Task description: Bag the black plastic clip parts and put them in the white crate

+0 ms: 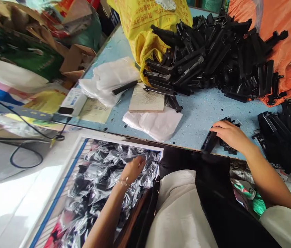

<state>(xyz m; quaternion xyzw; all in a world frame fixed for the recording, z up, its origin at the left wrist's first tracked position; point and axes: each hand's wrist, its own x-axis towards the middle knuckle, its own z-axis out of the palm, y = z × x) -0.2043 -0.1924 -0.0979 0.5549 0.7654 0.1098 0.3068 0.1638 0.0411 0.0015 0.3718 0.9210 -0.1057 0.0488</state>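
My right hand (pixel 230 135) is at the table's front edge, its fingers closed round a long black plastic part (pixel 208 143) that tilts down over the edge. Several more black parts (pixel 228 147) lie under and beside that hand. My left hand (pixel 134 168), with a bracelet at the wrist, is lower down over a white-rimmed bin (pixel 79 139) filled with clear plastic bags (pixel 94 187) that have dark things in them. Its fingers are curled in; anything between them is hidden. A large heap of the same black parts (pixel 212 55) covers the back of the blue table (pixel 194 119).
A yellow sack (pixel 145 20) and an orange sack (pixel 287 44) flank the heap. Flat clear bags (pixel 155 124) lie by a small board (pixel 147 100) near the front edge. More black pieces (pixel 277 137) are at right. A cable (pixel 27 120) hangs at left.
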